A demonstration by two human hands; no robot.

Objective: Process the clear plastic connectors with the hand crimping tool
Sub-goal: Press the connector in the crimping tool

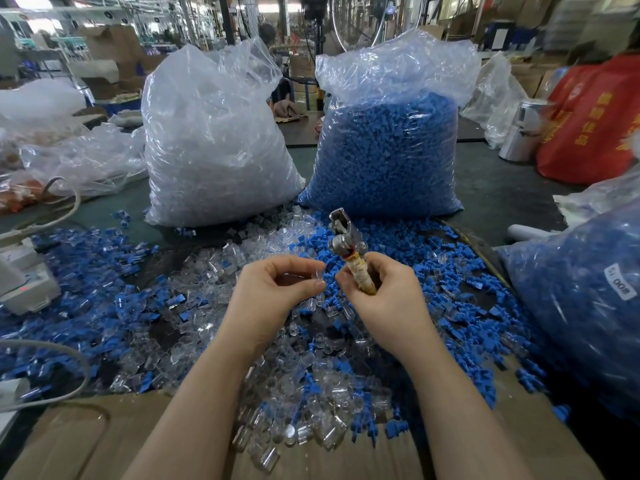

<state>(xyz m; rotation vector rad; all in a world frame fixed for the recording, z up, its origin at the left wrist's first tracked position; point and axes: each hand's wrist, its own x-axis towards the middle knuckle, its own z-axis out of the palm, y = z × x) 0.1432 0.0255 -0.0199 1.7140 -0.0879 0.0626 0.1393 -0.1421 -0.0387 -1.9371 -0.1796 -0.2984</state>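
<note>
My right hand (381, 292) grips the taped handle of the metal hand crimping tool (343, 233), whose jaws point up and away from me. My left hand (277, 289) pinches a small clear plastic connector (319, 274) between thumb and fingers, just left of the tool's handle. Both hands hover above a loose heap of clear connectors (207, 271) mixed with blue plastic pieces (398, 244) spread over the table.
A big bag of clear parts (211, 140) and a big bag of blue parts (388, 147) stand behind the heap. Another bag of blue parts (581, 306) sits at right. Cardboard (86, 441) lies along the near edge. A white device (24, 282) and cables are at left.
</note>
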